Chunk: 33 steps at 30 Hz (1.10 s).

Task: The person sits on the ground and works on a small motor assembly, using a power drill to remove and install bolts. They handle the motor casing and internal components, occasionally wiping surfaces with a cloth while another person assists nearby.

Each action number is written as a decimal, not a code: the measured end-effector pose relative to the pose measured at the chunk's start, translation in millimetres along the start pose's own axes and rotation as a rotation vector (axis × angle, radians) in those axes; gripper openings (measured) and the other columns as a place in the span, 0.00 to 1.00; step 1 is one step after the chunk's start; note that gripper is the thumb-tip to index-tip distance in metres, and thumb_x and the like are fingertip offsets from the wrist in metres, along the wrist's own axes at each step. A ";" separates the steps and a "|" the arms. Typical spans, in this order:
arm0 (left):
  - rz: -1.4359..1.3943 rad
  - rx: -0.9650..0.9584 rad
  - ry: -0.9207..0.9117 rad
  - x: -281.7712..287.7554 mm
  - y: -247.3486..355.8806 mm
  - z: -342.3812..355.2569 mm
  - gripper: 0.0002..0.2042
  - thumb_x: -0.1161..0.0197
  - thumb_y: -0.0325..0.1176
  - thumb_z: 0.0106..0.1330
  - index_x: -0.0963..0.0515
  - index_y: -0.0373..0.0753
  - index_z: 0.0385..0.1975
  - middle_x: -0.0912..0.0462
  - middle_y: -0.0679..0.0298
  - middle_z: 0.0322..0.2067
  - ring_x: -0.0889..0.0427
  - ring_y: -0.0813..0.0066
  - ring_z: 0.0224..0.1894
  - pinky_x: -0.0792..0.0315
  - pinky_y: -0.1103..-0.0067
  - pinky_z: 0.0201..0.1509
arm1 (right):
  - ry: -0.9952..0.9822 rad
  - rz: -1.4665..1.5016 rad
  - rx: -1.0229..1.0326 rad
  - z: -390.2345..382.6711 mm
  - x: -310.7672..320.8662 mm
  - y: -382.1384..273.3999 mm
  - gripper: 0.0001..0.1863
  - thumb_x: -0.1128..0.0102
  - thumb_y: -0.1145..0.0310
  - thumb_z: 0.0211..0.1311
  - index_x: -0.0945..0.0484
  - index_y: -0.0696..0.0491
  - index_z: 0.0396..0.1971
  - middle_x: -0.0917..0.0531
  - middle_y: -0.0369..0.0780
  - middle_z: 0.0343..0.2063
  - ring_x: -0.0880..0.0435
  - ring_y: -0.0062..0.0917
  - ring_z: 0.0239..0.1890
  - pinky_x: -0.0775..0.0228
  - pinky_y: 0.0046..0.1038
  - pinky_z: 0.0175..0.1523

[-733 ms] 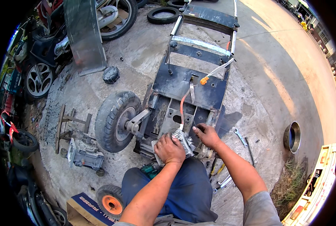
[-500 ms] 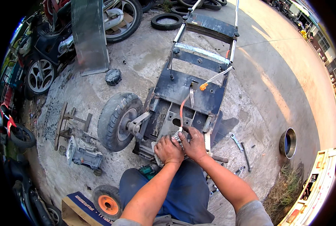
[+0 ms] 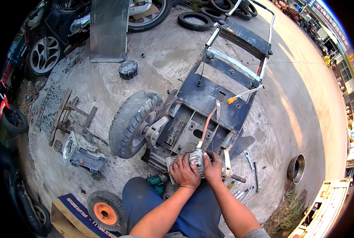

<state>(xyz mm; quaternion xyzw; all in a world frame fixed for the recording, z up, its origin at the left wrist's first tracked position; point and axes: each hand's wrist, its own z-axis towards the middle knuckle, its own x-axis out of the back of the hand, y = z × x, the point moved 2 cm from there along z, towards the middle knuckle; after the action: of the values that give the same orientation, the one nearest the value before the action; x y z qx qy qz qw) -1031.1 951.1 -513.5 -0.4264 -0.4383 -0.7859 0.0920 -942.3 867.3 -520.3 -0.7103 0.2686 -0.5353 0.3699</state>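
We're getting bright daylight; the left hand (image 3: 184, 171) and right hand (image 3: 212, 167) are sitting in soft, even shade and reading fairly sharp. Well right of the grip, warm sun is striking the road (image 3: 326, 95) and streaking the grey paving (image 3: 278, 133). Lower right of it, cream framework (image 3: 328, 201) is glaring pale. Far left, a motorcycle (image 3: 66, 20) is sitting dark. We're seeing outer edges bending, distant buildings (image 3: 347, 73) softening, black corners framing everything.

Ribbed metal housing (image 3: 197, 157) partly covered, cardboard box (image 3: 78, 216) cut off below
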 end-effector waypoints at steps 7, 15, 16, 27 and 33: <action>-0.032 -0.006 -0.086 1.3 -2.1 -2.6 0.21 0.48 0.40 0.64 0.25 0.34 0.53 0.23 0.52 0.54 0.27 0.50 0.58 0.41 0.55 0.61 | -0.369 -0.337 -0.295 86.8 -13.4 -1.4 0.31 0.34 0.44 0.60 0.14 0.65 0.33 0.14 0.50 0.25 0.13 0.37 0.29 0.23 0.35 0.39; -0.052 0.076 -0.158 -3.8 -3.0 -10.7 0.26 0.44 0.44 0.59 0.25 0.41 0.58 0.26 0.56 0.58 0.30 0.53 0.62 0.44 0.53 0.65 | -0.577 -0.601 -0.291 113.2 -29.6 -29.8 0.24 0.29 0.54 0.53 0.14 0.65 0.31 0.13 0.52 0.28 0.12 0.38 0.32 0.23 0.36 0.42; -0.053 0.075 -0.157 -4.3 -3.0 -11.5 0.26 0.44 0.44 0.59 0.25 0.41 0.58 0.26 0.56 0.58 0.30 0.53 0.62 0.44 0.52 0.66 | -0.584 -0.603 -0.284 114.3 -32.5 -29.2 0.24 0.29 0.54 0.52 0.14 0.65 0.31 0.13 0.53 0.28 0.12 0.39 0.32 0.23 0.36 0.42; -0.061 0.080 -0.159 -4.5 -1.8 -13.4 0.26 0.44 0.46 0.61 0.25 0.41 0.58 0.26 0.57 0.59 0.31 0.54 0.63 0.47 0.54 0.67 | -0.469 -0.477 -0.196 93.7 4.8 0.2 0.28 0.36 0.48 0.64 0.17 0.65 0.33 0.15 0.50 0.26 0.13 0.35 0.32 0.25 0.36 0.41; -0.019 0.021 -0.108 -4.0 -6.4 -5.8 0.22 0.48 0.43 0.65 0.24 0.37 0.55 0.23 0.57 0.55 0.29 0.55 0.62 0.43 0.58 0.65 | -0.193 -0.459 0.011 59.2 93.8 -2.5 0.22 0.37 0.54 0.68 0.19 0.62 0.34 0.16 0.47 0.27 0.17 0.36 0.32 0.28 0.34 0.39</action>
<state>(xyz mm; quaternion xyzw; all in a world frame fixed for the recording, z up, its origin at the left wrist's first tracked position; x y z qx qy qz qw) -1035.4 949.5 -521.9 -0.4629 -0.4551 -0.7579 0.0652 -859.0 809.9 -474.6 -0.7984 0.0608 -0.5365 0.2664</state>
